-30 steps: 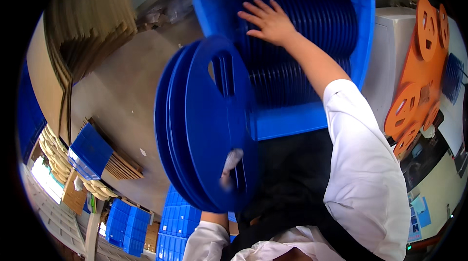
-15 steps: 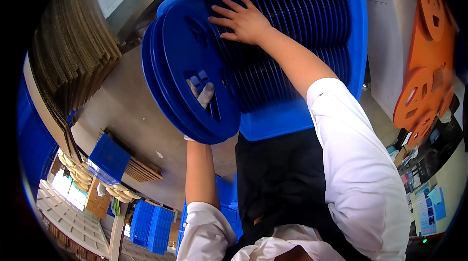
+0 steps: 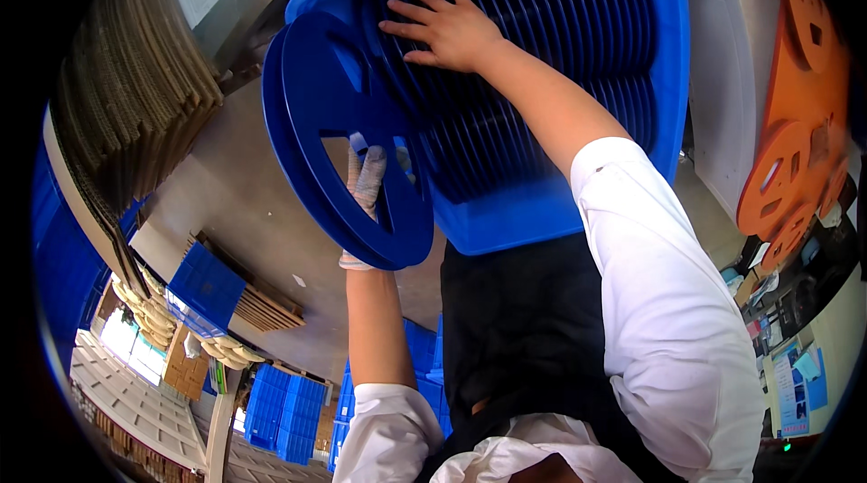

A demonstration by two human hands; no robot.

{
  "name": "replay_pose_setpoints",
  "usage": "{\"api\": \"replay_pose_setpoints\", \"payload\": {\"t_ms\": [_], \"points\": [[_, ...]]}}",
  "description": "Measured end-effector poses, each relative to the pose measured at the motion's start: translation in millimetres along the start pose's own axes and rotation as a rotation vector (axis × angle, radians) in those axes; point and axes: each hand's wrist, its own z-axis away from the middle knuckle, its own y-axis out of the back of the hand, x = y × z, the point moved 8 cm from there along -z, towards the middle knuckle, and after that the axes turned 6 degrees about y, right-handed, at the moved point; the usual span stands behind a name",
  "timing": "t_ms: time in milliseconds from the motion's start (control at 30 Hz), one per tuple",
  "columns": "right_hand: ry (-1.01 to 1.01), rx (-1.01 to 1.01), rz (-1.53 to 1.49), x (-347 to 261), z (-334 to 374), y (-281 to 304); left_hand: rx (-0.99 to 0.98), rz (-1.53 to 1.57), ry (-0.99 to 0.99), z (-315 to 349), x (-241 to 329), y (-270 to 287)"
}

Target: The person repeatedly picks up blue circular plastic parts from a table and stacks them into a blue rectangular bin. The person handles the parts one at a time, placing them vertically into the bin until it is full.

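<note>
My left hand (image 3: pixel 367 183), in a pale glove, has its fingers hooked through a window-like cutout of a blue plastic reel (image 3: pixel 316 113). The reel leans at the left rim of a blue bin (image 3: pixel 506 226), its two round flanges showing one behind the other. Inside the bin many more blue discs (image 3: pixel 569 23) stand on edge in close-packed rows. My bare right hand (image 3: pixel 456 29) lies spread across the upper edges of the discs, near the left end of the row, holding nothing. Part of the left palm is hidden behind the reel.
Stacked cardboard sheets (image 3: pixel 135 86) stand at the left. Orange reels (image 3: pixel 777 178) lie beside a white box-shaped thing (image 3: pixel 736 77) on the right. Blue crates (image 3: pixel 280 411) and a blue bin on slats (image 3: pixel 206 289) are on the floor at lower left.
The reel in my left hand has tipped and come away a little from the discs; its cutouts show more openly. My right hand stays spread on the row, shifted slightly up and left.
</note>
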Motion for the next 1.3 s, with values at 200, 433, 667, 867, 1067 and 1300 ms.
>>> {"api": "replay_pose_setpoints", "payload": {"t_ms": [200, 433, 667, 867, 1067, 1300], "points": [[0.004, 0.0, 0.033, -4, -2, -4, -0.049, 0.004, 0.012, -21, -9, -1], [-0.002, -0.005, 0.078, 2, -1, -3, 0.118, -0.16, -0.119, -12, 9, 45], [-0.074, 0.285, -0.199, 40, 42, 35, 0.25, -1.144, -1.072, 18, 34, -50], [-0.51, 0.371, 0.099, 151, 250, 102, 0.541, -1.282, -1.099, -84, 16, -87], [-0.828, 0.475, -0.394, 223, 363, 59, 0.5, -1.248, -0.789, -85, -42, -88], [-0.937, 0.443, -0.52, 217, 351, 35, 0.888, -1.2, -0.994, -42, -17, -20]]}}
